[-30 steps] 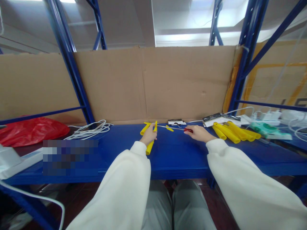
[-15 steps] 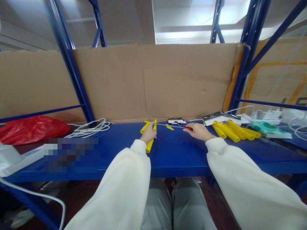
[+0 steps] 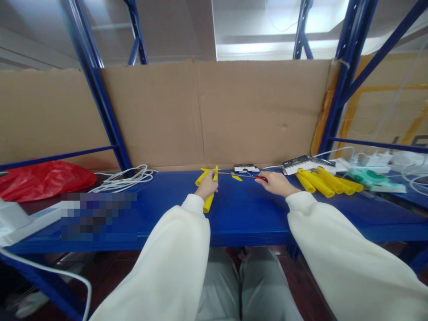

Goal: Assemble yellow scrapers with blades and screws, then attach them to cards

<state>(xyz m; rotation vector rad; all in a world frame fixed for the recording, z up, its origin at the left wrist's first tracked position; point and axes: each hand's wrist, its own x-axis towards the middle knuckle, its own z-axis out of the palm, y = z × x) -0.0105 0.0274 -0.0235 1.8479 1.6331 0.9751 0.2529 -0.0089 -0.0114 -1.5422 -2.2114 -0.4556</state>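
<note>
My left hand (image 3: 207, 183) is closed around a yellow tube-like piece (image 3: 208, 205), whose lower end sticks out toward me. More yellow parts show above and to the left of its fingers; how they join is hidden by the hand. In my right hand (image 3: 274, 183) is a screwdriver (image 3: 261, 178) with a red handle. Its long thin shaft points left, and the tip reaches the yellow piece by my left fingers; whether it touches a screw is too small to tell. A small yellow scrap (image 3: 236, 177) lies just beyond the shaft, between the hands.
Several yellow tubes (image 3: 321, 183) lie at right beside black-and-white packaging (image 3: 302, 164). A small black-and-white box (image 3: 246, 168) sits near the cardboard wall (image 3: 214, 116). Coiled white cable (image 3: 137, 177), a red bag (image 3: 50, 180) and a white power strip (image 3: 36, 220) occupy the left.
Both hands stay almost where they were, with the yellow piece and the screwdriver still held. Only a very slight shift of the whole view shows.
</note>
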